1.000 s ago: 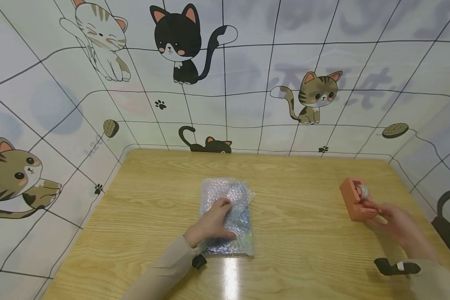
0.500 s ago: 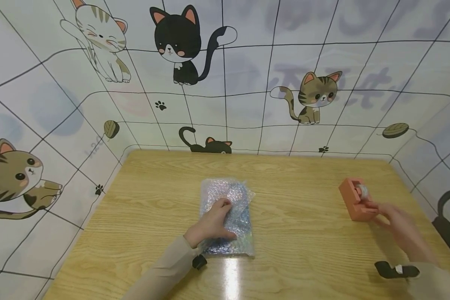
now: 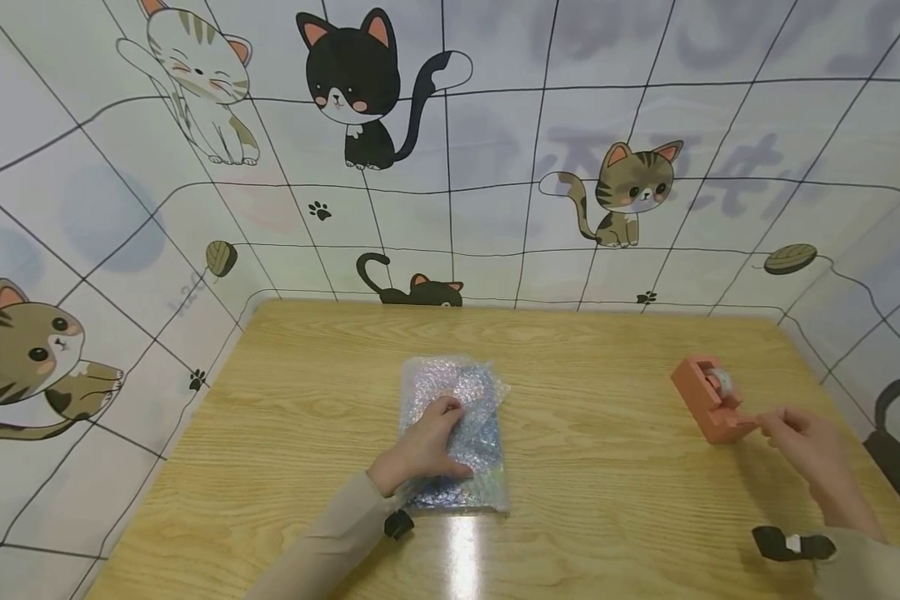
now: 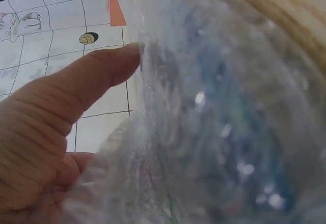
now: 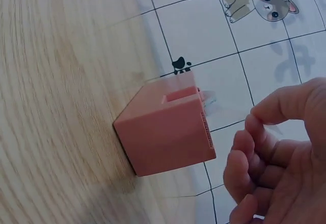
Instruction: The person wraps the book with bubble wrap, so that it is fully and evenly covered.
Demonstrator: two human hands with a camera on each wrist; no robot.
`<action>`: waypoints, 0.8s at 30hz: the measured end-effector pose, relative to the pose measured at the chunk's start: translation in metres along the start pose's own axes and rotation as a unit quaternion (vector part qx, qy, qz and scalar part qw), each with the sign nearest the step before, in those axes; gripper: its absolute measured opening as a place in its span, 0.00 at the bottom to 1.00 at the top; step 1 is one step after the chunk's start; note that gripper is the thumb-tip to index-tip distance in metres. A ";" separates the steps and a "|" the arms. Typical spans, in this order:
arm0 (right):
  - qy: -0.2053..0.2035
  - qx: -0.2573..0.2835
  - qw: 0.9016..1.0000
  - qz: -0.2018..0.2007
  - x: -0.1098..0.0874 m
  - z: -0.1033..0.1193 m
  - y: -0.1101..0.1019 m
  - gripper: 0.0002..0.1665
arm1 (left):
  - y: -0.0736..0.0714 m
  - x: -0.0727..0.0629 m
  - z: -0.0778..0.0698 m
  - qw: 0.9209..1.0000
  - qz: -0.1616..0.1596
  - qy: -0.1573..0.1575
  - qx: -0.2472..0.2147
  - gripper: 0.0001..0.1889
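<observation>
A flat package in bubble wrap (image 3: 483, 437), bluish inside, lies mid-table. My left hand (image 3: 423, 448) rests on it, thumb spread from the fingers; in the left wrist view a fingertip (image 4: 130, 58) touches the crinkled plastic. Toward the table's right side stands a coral-pink tape dispenser (image 3: 701, 404) with a tape roll (image 3: 718, 382) in it. Just in front of it, my right hand (image 3: 810, 446) pinches the end of the clear tape (image 5: 232, 108) between thumb and index finger. The strip stretches from the dispenser to those fingertips, other fingers loosely curled.
The wooden table (image 3: 585, 375) reaches back to a cat-patterned cloth wall (image 3: 495, 208), which also closes in both sides. Black wrist straps, one on the right sleeve (image 3: 791, 543), sit at both cuffs.
My right hand has pulled slightly away from the dispenser with the tape pinched, after touching its front. The dispenser has shifted a little left. My left hand and the package stay still.
</observation>
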State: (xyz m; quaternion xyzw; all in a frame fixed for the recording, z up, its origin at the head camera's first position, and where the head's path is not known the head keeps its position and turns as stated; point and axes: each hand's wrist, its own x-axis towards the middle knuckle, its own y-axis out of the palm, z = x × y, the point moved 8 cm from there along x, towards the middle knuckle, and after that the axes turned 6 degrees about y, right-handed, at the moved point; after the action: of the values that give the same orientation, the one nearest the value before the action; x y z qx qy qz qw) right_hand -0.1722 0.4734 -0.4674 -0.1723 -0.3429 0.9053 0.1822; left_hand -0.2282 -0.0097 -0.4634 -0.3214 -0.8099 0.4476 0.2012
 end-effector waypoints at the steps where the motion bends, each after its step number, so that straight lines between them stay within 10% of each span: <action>1: 0.012 0.001 1.000 0.002 0.001 -0.003 0.000 0.22 | 0.000 0.000 0.000 1.000 -0.001 0.001 0.000 0.45; 24: -0.032 0.201 0.970 0.133 -0.033 -0.005 0.027 0.18 | 0.000 0.001 0.000 1.000 -0.007 0.011 -0.004 0.46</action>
State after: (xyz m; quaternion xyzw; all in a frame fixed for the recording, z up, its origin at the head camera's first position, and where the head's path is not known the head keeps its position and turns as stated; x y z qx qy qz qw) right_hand -0.1469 0.4429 -0.4830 -0.1471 -0.1332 0.9768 0.0804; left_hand -0.2292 -0.0093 -0.4631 -0.3215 -0.8118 0.4392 0.2116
